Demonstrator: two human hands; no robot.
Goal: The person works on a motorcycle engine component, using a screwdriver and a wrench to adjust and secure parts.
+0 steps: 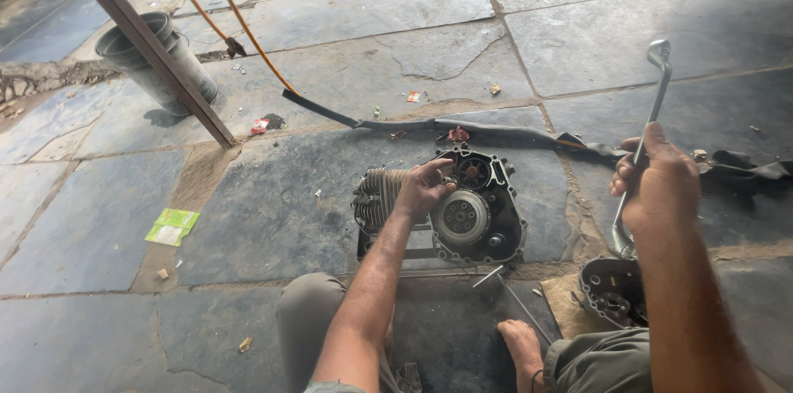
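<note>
Grey engine (475, 211), silver wrench (648, 124), orange hose (239, 21), green paper (172, 226), blue-grey stone floor (347, 4).

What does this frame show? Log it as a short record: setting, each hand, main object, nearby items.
setting: cracked stone floor, person seated on it
left hand: resting on the open engine, near its round clutch
right hand: raised, gripping a long metal wrench
engine: cover off, finned cylinder at left
nearby: engine cover by right knee, grey bucket, orange hose, green packet
</note>
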